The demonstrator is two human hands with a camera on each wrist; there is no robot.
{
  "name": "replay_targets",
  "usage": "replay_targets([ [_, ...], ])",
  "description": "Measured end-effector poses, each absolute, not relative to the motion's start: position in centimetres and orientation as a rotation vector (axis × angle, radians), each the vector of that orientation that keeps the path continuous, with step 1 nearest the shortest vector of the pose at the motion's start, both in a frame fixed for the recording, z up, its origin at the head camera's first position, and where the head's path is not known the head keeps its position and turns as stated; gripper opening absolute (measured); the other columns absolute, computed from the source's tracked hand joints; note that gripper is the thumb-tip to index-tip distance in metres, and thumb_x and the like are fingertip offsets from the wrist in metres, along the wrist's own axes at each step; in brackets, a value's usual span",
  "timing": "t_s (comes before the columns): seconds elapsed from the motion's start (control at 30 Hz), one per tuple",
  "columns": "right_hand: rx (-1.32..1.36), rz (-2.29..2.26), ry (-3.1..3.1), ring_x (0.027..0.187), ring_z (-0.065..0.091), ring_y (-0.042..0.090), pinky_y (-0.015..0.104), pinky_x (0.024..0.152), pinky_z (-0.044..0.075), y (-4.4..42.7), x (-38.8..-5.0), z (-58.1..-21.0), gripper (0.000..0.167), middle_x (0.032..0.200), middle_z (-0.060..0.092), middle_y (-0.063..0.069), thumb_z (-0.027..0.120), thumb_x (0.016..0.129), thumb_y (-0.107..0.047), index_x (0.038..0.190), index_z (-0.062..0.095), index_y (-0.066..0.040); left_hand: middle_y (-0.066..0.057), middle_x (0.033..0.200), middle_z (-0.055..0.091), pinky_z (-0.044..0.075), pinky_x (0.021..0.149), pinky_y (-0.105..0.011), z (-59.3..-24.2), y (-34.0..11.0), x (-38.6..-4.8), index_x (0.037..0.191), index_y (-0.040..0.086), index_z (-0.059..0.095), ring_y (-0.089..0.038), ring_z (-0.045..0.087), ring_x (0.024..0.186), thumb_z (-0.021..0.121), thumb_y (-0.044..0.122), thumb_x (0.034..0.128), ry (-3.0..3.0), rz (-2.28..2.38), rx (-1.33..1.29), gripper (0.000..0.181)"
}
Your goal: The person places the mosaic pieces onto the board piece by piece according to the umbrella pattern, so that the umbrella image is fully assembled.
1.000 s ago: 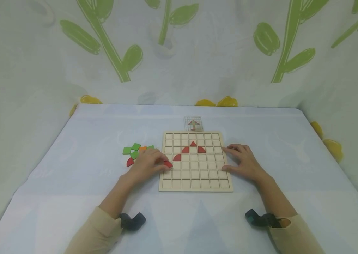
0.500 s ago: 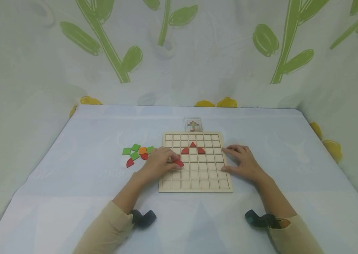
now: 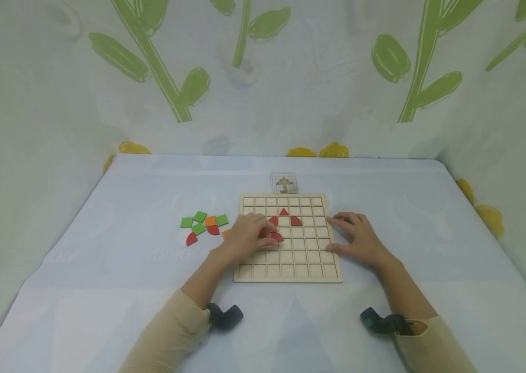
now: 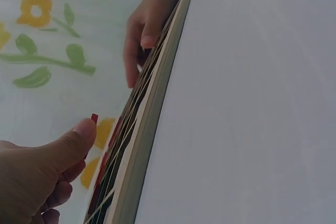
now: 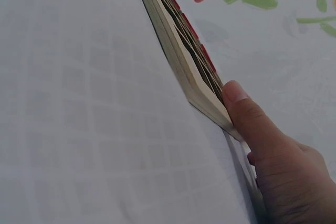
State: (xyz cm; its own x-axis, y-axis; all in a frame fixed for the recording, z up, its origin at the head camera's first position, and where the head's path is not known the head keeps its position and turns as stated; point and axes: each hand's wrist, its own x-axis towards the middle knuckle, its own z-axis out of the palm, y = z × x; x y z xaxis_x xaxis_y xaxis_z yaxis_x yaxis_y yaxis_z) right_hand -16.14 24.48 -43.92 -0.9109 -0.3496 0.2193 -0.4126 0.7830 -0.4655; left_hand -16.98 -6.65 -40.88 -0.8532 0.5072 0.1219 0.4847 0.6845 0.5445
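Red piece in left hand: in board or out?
Out: left wrist view shows the left hand pinching the red piece, clear of the board.

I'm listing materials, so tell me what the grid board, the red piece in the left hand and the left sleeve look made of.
Grid board: probably matte wood, from its pale tan surface and edges.
Red piece: painted wood or plastic, unclear which; flat, even red colour.
Left sleeve: likely matte cloth, given its soft folds.

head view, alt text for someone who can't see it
A left hand holds a red piece over a gridded board; the right hand touches its right edge. Green, orange and red tiles lie left of the board, a card beyond it.
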Motion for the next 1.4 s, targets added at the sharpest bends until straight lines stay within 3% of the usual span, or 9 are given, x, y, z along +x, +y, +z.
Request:
replay_targets([
  [0.43, 0.582, 0.762, -2.885, 0.119, 0.037, 0.035, 0.054, 0.097, 0.032, 24.4, -16.2, -43.8, 0.069, 0.129, 0.049, 0.014, 0.078, 0.073, -0.041, 0.131, 0.056, -0.011, 0.007, 0.087, 0.062, 0.037, 0.083, -0.033, -41.2, -3.2, -17.6, 0.102, 0.017, 0.069, -0.011, 0.051, 0.087, 0.073, 0.039, 0.0804, 2.82, 0.853, 0.933, 0.032],
  [0.7, 0.605, 0.781, -2.873, 0.119, 0.037, 0.035, 0.055, 0.097, 0.031, 24.5, -16.2, -43.5, 0.068, 0.128, 0.049, 0.015, 0.079, 0.072, -0.039, 0.13, 0.057, -0.01, 0.006, 0.098, 0.064, 0.038, 0.082, -0.03, -41.7, -1.1, -18.0, 0.108, 0.017, 0.069, -0.011, 0.053, 0.092, 0.069, 0.038, 0.0844, 2.834, 0.827, 0.943, 0.031],
  [0.83, 0.614, 0.793, -2.866, 0.119, 0.037, 0.035, 0.055, 0.097, 0.031, 24.5, -16.2, -43.8, 0.068, 0.128, 0.049, 0.015, 0.079, 0.072, -0.039, 0.13, 0.057, -0.01, 0.006, 0.104, 0.064, 0.038, 0.087, -0.033, -42.0, -0.5, -18.2, 0.109, 0.018, 0.067, -0.012, 0.053, 0.097, 0.068, 0.039, 0.0848, 2.829, 0.843, 0.95, 0.032],
  [1.4, 0.64, 0.812, -2.834, 0.116, 0.039, 0.035, 0.055, 0.095, 0.032, 24.6, -16.2, -43.9, 0.067, 0.127, 0.05, 0.015, 0.079, 0.072, -0.039, 0.129, 0.058, -0.01, 0.005, 0.093, 0.065, 0.041, 0.086, -0.032, -42.1, 1.1, -18.4, 0.106, 0.018, 0.071, -0.01, 0.055, 0.09, 0.07, 0.033, 0.0848, 2.882, 0.887, 0.891, 0.026],
])
